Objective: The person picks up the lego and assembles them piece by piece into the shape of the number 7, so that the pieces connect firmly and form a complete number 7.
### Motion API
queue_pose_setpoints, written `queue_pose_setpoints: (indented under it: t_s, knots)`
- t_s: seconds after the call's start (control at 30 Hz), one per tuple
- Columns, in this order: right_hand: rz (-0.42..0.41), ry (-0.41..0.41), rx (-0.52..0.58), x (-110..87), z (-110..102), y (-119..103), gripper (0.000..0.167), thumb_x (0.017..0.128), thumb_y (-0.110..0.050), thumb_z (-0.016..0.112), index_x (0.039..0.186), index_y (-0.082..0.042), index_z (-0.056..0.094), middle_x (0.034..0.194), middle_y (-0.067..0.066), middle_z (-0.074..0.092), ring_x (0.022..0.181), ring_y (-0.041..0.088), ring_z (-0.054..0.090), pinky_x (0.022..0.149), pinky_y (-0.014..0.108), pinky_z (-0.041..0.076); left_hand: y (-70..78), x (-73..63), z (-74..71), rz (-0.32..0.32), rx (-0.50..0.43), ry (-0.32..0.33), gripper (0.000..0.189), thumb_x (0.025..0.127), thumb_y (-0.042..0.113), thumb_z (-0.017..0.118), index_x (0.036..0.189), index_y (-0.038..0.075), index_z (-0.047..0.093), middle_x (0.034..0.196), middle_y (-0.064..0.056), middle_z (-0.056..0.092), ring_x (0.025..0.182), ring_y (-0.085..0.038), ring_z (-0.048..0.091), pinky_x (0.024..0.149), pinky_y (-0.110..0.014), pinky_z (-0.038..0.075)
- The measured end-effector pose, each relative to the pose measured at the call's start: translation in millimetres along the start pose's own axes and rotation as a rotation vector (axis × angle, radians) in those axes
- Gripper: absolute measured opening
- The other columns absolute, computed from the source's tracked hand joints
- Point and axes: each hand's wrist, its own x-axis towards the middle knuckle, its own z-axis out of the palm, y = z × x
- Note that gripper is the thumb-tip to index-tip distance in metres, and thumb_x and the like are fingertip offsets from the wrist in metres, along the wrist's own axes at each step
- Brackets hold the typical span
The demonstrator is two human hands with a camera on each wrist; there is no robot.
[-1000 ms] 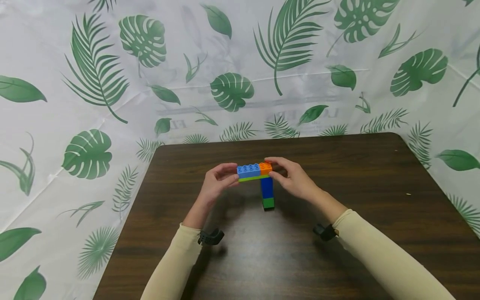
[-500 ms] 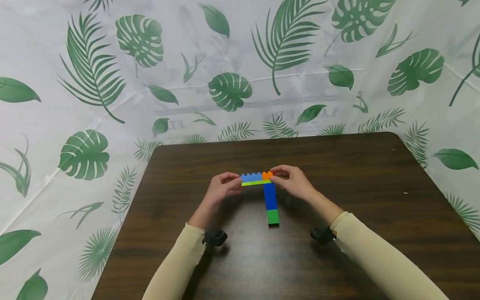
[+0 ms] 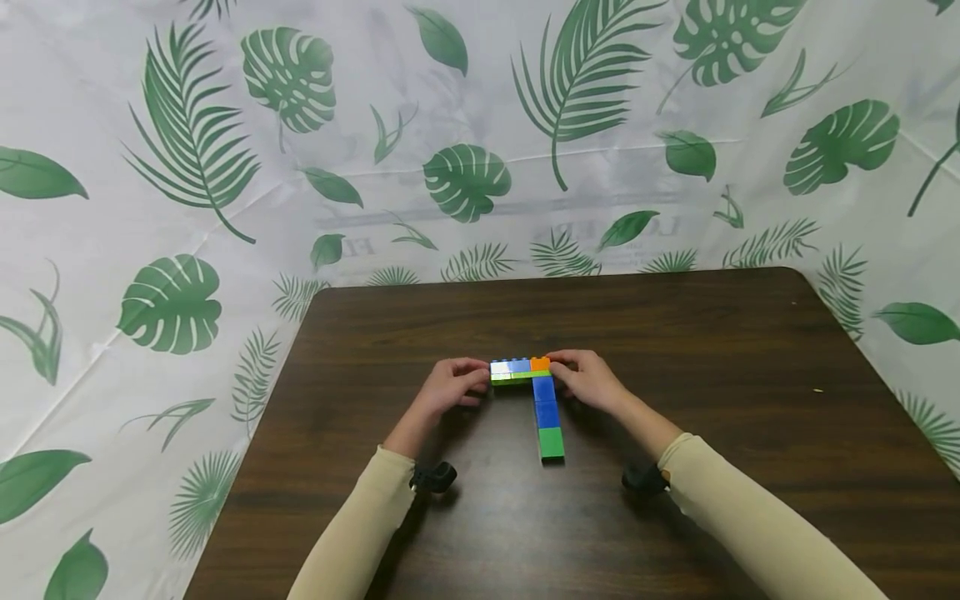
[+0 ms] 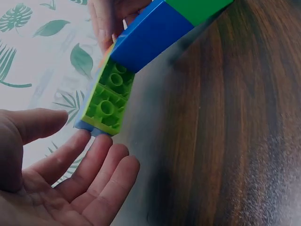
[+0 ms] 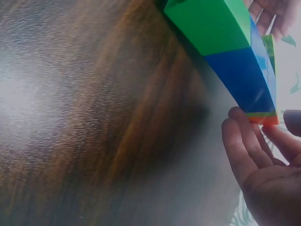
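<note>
A toy-brick structure lies tipped back on the table, its green brick (image 3: 551, 443) nearest me. Blue bricks (image 3: 545, 402) run from it to a crosspiece made of a lime layer (image 4: 106, 106), a light blue brick (image 3: 508, 367) and an orange brick (image 3: 540, 363). Hollow undersides of the lime bricks show in the left wrist view. My left hand (image 3: 450, 385) has its fingertips at the light blue end, thumb held apart. At the orange end, my right hand (image 3: 588, 379) touches with extended fingertips; its thumb (image 5: 292, 121) stands off slightly.
The dark wood-grain table (image 3: 675, 333) reaches back to a white curtain (image 3: 390, 108) printed with green leaves. A small pale speck (image 3: 817, 390) lies on the table at the right. Black bands (image 3: 433, 477) circle both wrists.
The structure has tipped back and come down, so its column's front face shows longer and the studs show less. Both hands moved down with it, and their grip at the ends has loosened.
</note>
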Motion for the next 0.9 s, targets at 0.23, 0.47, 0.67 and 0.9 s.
queue_pose_setpoints:
  t_s: [0.23,0.47,0.67,0.9]
  knots:
    - [0.012,-0.021,-0.01,-2.5,2.6,4.1,0.036,0.103,-0.015,0.052,0.135,0.001,0.056,0.127,0.021,0.06,0.092,0.027,0.066,0.069,0.037,0.058,-2.0,-4.6,-2.7,-0.043,0.038,-0.053,0.033,0.099,0.017,0.059,0.125,-0.004,0.063,0.113,-0.024,0.067,0.104,-0.038,0.065,0.081,-0.045,0.056]
    - [0.024,-0.034,0.005,-1.9,5.6,6.2,0.036,0.103,-0.01,0.048,0.136,0.002,0.055,0.128,0.023,0.059,0.089,0.025,0.067,0.068,0.035,0.057,-7.2,-2.9,-5.5,-0.042,0.07,-0.056,0.033,0.099,0.018,0.059,0.124,-0.003,0.063,0.107,-0.021,0.069,0.099,-0.035,0.067,0.079,-0.041,0.057]
    - [0.023,-0.04,0.001,-3.1,6.6,5.1,0.036,0.103,-0.007,0.046,0.136,0.002,0.054,0.126,0.021,0.061,0.088,0.024,0.066,0.067,0.034,0.056,-9.0,-3.3,-7.1,-0.035,0.079,-0.07,0.033,0.099,0.018,0.058,0.124,-0.003,0.063,0.107,-0.021,0.069,0.099,-0.037,0.067,0.078,-0.043,0.057]
    - [0.035,-0.045,0.007,-2.0,5.8,7.7,0.036,0.102,-0.005,0.047,0.136,0.001,0.054,0.126,0.02,0.061,0.086,0.023,0.067,0.069,0.036,0.057,-10.1,-2.9,-10.0,-0.019,0.099,-0.09,0.032,0.1,0.018,0.058,0.125,-0.001,0.063,0.11,-0.022,0.068,0.1,-0.036,0.067,0.079,-0.043,0.057]
